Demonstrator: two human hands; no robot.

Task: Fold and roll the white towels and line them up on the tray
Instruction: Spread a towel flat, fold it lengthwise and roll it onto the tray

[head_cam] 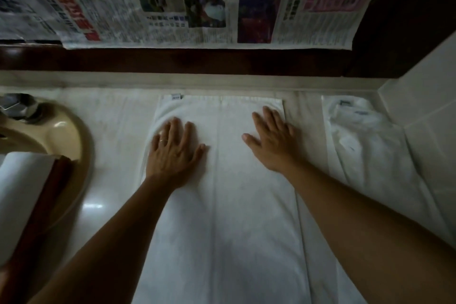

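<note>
A white towel [227,192] lies flat and lengthwise on the pale counter, folded so that a seam runs down its middle. A small label shows at its far left corner. My left hand [174,150] presses flat on the towel's left half near the far end. On the right half, my right hand [274,140] presses flat with fingers spread. A pile of more white towels [360,136] sits to the right. At the left edge a dark red tray [47,195] with white paper on it rests over the sink.
A beige sink [64,136] with a metal tap [19,106] is at the left. Newspaper sheets [197,0] cover the wall above a dark ledge. A pale tiled wall [429,111] closes off the right side of the counter.
</note>
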